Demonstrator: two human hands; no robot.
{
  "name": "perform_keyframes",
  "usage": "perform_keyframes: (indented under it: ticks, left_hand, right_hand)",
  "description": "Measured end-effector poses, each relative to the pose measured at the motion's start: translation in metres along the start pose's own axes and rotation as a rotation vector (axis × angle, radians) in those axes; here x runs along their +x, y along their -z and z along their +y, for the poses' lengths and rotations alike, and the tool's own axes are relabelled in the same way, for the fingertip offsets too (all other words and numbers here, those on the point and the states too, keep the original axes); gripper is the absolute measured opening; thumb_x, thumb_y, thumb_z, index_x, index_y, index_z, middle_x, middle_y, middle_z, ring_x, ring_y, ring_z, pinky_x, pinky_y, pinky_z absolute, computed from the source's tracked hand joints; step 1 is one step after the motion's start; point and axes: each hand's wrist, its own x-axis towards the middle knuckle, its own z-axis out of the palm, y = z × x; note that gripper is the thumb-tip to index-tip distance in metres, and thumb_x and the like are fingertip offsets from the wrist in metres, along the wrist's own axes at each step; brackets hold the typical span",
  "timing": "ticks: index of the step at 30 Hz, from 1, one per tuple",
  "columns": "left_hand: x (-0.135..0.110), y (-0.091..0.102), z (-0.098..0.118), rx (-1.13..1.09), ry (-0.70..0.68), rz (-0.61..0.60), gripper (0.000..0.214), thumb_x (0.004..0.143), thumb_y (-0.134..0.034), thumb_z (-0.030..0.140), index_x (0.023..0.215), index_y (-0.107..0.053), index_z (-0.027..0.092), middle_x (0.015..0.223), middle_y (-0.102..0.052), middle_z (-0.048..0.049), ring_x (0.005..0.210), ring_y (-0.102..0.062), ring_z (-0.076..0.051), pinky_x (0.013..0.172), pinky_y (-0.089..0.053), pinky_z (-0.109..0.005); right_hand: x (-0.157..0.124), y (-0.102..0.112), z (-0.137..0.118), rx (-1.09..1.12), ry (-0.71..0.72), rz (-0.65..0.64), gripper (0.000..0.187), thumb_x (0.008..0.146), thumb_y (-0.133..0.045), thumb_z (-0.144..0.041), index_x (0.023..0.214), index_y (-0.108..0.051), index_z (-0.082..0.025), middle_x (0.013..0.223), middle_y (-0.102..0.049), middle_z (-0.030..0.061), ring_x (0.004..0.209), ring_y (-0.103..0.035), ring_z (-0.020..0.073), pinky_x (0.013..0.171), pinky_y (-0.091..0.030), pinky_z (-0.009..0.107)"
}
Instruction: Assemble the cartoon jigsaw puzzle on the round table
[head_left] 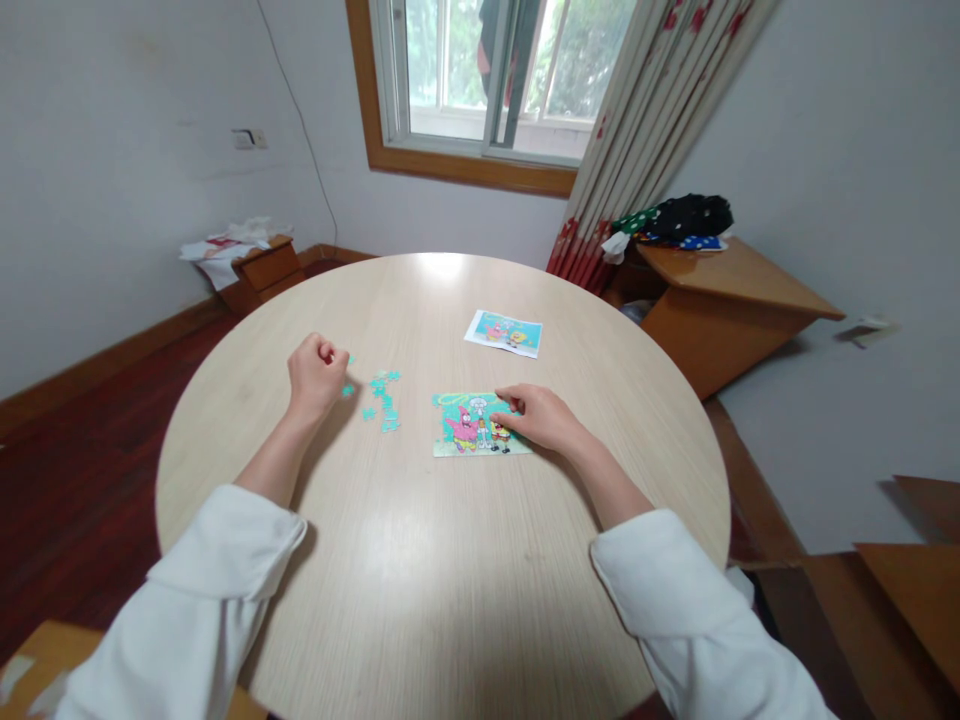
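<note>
On the table lies a mostly assembled jigsaw puzzle with cartoon figures on a turquoise ground. My right hand rests over its right end, thumb and forefinger apart and touching the picture; the hand hides part of that end. Further left, my left hand is closed in a fist above the tabletop, and whatever is inside the fingers is hidden. Beside this fist are several loose turquoise puzzle pieces, some of them clustered together. Beyond the puzzle lies a printed reference picture with the same figures.
All of this is on a round, pale wooden table. Behind it are a window and a patterned curtain. A wooden cabinet with cloths on top stands at the right, and a small drawer unit at the left.
</note>
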Motion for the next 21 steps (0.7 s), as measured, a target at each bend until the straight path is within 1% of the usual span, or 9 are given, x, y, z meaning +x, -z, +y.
perform_keyframes:
  ticks: [4, 6, 9, 13, 17, 21]
  left_hand:
    - [0.003, 0.000, -0.006, -0.017, 0.033, 0.029, 0.032, 0.068, -0.051, 0.010, 0.055, -0.025, 0.022, 0.050, -0.032, 0.0068, 0.051, -0.031, -0.011, 0.053, -0.023, -0.026]
    - [0.005, -0.001, -0.011, -0.033, 0.049, 0.047, 0.032, 0.069, -0.051, 0.008, 0.054, -0.025, 0.022, 0.050, -0.031, 0.0067, 0.051, -0.030, -0.011, 0.052, -0.023, -0.026]
    - [0.010, -0.002, -0.021, -0.084, 0.100, 0.063, 0.032, 0.069, -0.050, 0.008, 0.053, -0.026, 0.022, 0.050, -0.030, 0.0067, 0.051, -0.030, -0.011, 0.052, -0.023, -0.025]
    - [0.017, -0.002, -0.034, -0.180, 0.187, 0.123, 0.033, 0.067, -0.053, 0.006, 0.051, -0.028, 0.021, 0.049, -0.029, 0.0075, 0.050, -0.028, -0.009, 0.051, -0.024, -0.024]
    - [0.022, -0.002, -0.041, -0.279, 0.256, 0.172, 0.026, 0.064, -0.054, 0.004, 0.053, -0.036, 0.020, 0.052, -0.035, 0.0075, 0.050, -0.032, -0.008, 0.051, -0.027, -0.022]
    - [0.024, -0.001, -0.042, -0.290, 0.292, 0.175, 0.022, 0.062, -0.056, 0.004, 0.057, -0.040, 0.019, 0.056, -0.039, 0.0068, 0.052, -0.036, -0.008, 0.051, -0.028, -0.022]
  right_hand:
    - [0.003, -0.005, 0.007, 0.136, -0.019, 0.066, 0.036, 0.078, -0.060, -0.039, 0.104, -0.069, -0.015, 0.078, -0.067, 0.0046, 0.068, -0.056, 0.0149, 0.064, -0.040, 0.026]
    - [0.006, -0.007, 0.011, 0.214, -0.051, 0.133, 0.038, 0.080, -0.057, -0.038, 0.106, -0.069, -0.013, 0.076, -0.066, 0.0046, 0.066, -0.056, 0.0142, 0.065, -0.042, 0.027]
    - [0.010, -0.008, 0.015, 0.276, -0.107, 0.261, 0.036, 0.080, -0.053, -0.035, 0.102, -0.070, -0.012, 0.070, -0.066, 0.0042, 0.063, -0.054, 0.0140, 0.066, -0.044, 0.028]
    - [0.015, -0.007, 0.022, 0.351, -0.158, 0.393, 0.034, 0.076, -0.052, -0.035, 0.095, -0.070, -0.012, 0.066, -0.063, 0.0029, 0.061, -0.054, 0.0145, 0.066, -0.045, 0.029]
    - [0.017, -0.007, 0.026, 0.420, -0.171, 0.463, 0.033, 0.069, -0.054, -0.029, 0.094, -0.068, -0.012, 0.065, -0.059, 0.0007, 0.061, -0.052, 0.0139, 0.068, -0.045, 0.029]
    - [0.018, -0.007, 0.028, 0.456, -0.161, 0.533, 0.031, 0.065, -0.052, -0.025, 0.089, -0.066, -0.013, 0.067, -0.057, 0.0001, 0.063, -0.052, 0.0136, 0.069, -0.045, 0.029]
